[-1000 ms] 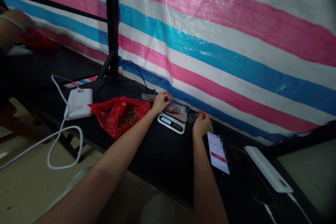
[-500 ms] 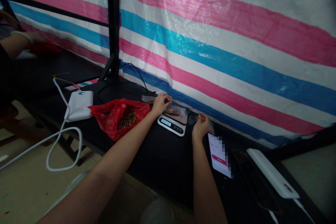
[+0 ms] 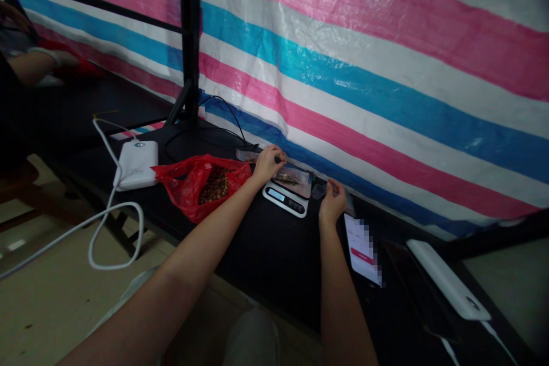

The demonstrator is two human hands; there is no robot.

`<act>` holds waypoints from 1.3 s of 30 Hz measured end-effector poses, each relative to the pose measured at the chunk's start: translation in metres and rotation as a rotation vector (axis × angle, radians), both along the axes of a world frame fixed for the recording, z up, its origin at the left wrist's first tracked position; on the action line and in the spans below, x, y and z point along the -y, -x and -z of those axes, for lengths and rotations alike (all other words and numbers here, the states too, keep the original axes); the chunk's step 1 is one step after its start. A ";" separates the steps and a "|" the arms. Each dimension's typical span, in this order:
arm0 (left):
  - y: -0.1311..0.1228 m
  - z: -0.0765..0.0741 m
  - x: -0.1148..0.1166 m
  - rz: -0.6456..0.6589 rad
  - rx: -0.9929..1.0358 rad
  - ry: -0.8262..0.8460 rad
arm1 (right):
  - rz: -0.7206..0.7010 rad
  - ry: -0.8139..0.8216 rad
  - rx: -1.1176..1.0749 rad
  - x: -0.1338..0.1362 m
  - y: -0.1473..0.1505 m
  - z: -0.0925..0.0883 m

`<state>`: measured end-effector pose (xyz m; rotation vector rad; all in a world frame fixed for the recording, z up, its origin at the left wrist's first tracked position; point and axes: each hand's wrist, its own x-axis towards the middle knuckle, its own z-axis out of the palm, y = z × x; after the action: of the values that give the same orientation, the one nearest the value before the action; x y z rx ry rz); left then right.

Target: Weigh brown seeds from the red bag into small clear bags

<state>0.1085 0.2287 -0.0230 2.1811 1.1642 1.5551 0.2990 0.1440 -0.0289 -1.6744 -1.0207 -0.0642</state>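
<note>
A white digital scale (image 3: 285, 200) with a lit display lies on the black table, and a clear bag of brownish pieces (image 3: 292, 176) rests on its plate. My left hand (image 3: 269, 163) is at the scale's back left, fingers closed in a pinch; what they hold, if anything, is too small to make out. To the right of the scale my right hand (image 3: 333, 201) is curled with its fingertips together, beside a small clear plastic item (image 3: 318, 191). A red plastic bag (image 3: 182, 183) of small brown pieces stands open left of the scale.
White power banks (image 3: 138, 164) (image 3: 448, 280) lie at the left and right, with white cables. A lit phone (image 3: 362, 249) and a dark phone (image 3: 418, 289) lie at the right. Another person's arm (image 3: 36, 66) is at the far left. A black post (image 3: 190, 40) stands before the striped sheet.
The camera view has shifted slightly, moving the table items a little right and up in the picture. The other person's hand has moved a little. My hands keep nearly the same places.
</note>
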 end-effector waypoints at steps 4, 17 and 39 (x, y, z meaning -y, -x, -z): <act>0.000 -0.003 0.004 -0.011 -0.014 0.007 | 0.058 0.060 0.053 0.000 0.000 -0.002; 0.066 -0.048 0.056 -0.281 -0.024 0.122 | -0.007 0.496 0.235 0.002 -0.022 0.008; 0.179 0.013 0.076 -0.036 0.100 0.406 | -0.331 -0.078 0.442 0.033 0.055 -0.054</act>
<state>-0.0705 0.1524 -0.0361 1.8087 1.3544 1.2858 0.2440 0.1114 0.0254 -1.4290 -1.5962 -0.2609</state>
